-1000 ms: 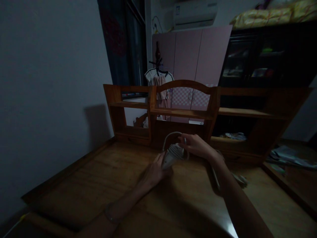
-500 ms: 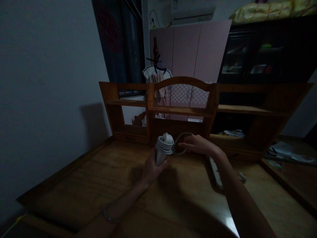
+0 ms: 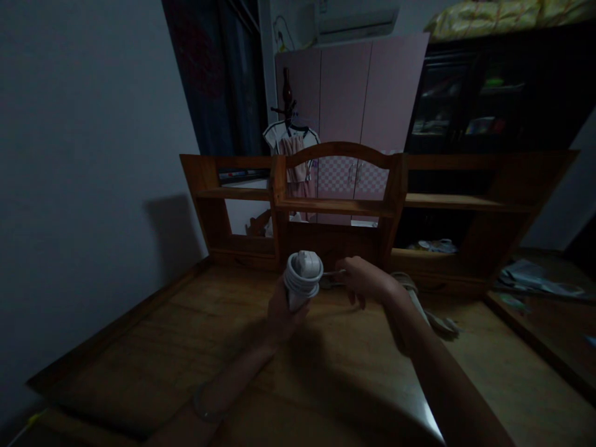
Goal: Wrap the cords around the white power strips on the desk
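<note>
In the middle of the head view my left hand (image 3: 285,313) is closed around a pale, narrow body whose kind I cannot make out. Several loops of white cord (image 3: 302,287) circle its upper end, and a white plug (image 3: 308,264) sits inside them. To the right, my right hand (image 3: 365,277) pinches the free stretch of this cord, pulled nearly straight between the two hands. Behind my right forearm lies a long white power strip (image 3: 418,305), mostly covered by the arm, with a cable (image 3: 444,326) beside it.
A wooden desk top (image 3: 195,329) spreads beneath both hands. Along its back stands a wooden shelf unit (image 3: 335,208), with small items (image 3: 435,246) in the right compartment. The white wall (image 3: 93,186) borders the left side. Papers (image 3: 535,276) lie beyond the desk's right edge.
The cord between my hands has gone from a slack loop to a taut line. My right hand has turned with its fingers lower, and the left hand's bundle has shifted slightly left.
</note>
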Motion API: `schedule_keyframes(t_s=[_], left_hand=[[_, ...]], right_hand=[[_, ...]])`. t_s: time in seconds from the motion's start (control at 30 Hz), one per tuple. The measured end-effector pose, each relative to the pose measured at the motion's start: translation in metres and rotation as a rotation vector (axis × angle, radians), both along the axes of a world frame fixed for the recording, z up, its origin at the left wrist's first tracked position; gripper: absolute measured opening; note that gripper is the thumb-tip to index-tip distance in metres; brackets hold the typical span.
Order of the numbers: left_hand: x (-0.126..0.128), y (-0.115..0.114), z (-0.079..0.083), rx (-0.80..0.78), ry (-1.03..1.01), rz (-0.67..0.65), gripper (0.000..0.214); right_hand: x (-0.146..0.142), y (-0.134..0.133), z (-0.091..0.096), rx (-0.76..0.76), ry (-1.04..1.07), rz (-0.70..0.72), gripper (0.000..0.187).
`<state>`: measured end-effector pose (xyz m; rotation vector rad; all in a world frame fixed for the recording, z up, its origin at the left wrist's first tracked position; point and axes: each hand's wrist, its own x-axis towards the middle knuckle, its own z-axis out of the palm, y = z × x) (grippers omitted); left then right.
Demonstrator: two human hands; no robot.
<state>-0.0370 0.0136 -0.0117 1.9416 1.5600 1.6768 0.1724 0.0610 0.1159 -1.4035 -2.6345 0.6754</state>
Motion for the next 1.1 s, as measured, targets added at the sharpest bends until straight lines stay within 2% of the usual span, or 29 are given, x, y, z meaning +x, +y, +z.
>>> schedule_keyframes(t_s=[0.13,0.2,0.37,0.53,0.67,0.77,0.87,0.97,1.1], left_hand=[[-0.001,0.004,-0.007,0.059,0.093,-0.008,0.071],[-0.003,0.006,-0.009,0.119,0.161,-0.026,0.074],[-0.012,0.002,-0.002,0.258,0.425,-0.113,0.084],[-0.01,-0.006,0.007,0.363,0.823,-0.142,0.058],[-0.003,-0.003,0.003,0.348,0.898,-0.124,0.064],[0.0,-0.002,0.002,0.238,0.825,-0.072,0.076],[0.002,-0.004,0.006,0.082,0.642,-0.032,0.085],[0.007,-0.006,0.011,-0.002,0.366,0.046,0.087],[0.009,0.001,0.009,-0.043,-0.116,0.049,0.07]], right_hand=[[-0.002,0.003,0.001,0.446,-0.074,-0.081,0.025],[-0.003,0.004,0.001,0.579,-0.097,-0.112,0.024],[0.0,0.007,0.002,0.647,-0.118,-0.159,0.028],[0.01,0.008,0.007,0.668,-0.136,-0.201,0.028],[0.01,0.004,0.012,0.759,-0.18,-0.282,0.028],[0.008,0.0,0.016,0.813,-0.209,-0.315,0.027],[0.006,-0.005,0.02,0.844,-0.201,-0.313,0.035],[0.004,-0.009,0.024,0.885,-0.152,-0.322,0.043],[0.002,-0.012,0.028,0.908,-0.051,-0.353,0.049]])
